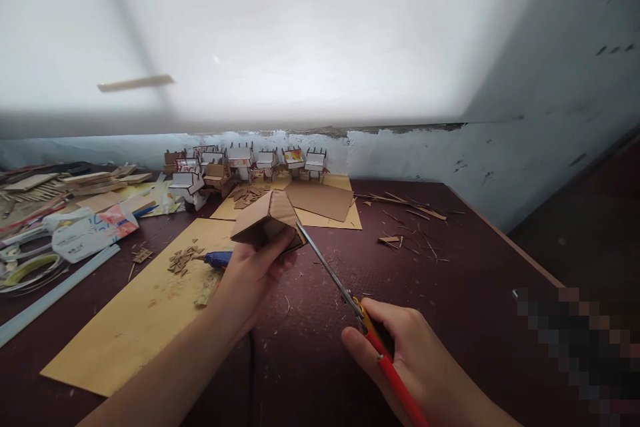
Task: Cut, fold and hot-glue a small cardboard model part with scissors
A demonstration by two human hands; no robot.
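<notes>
My left hand (263, 267) is closed on a small cardboard house (265, 213), thumb on its near side and the other fingers partly hidden behind. The house has a folded roof and an opening facing me. In my right hand (410, 340) is a pair of scissors (345, 293) with red and yellow handles. Their blades point up and left, and the tip meets the right edge of the house. Behind my left wrist lies a blue glue gun (218, 259), partly covered by the hand.
A yellow board (125, 320) carries cardboard scraps (185, 259). Several small cardboard models (240, 160) stand along the wall. Tape rolls (33, 270), a pale strip (65, 290) and wood pieces (35, 183) lie at left. Thin offcuts (415, 207) are scattered at right.
</notes>
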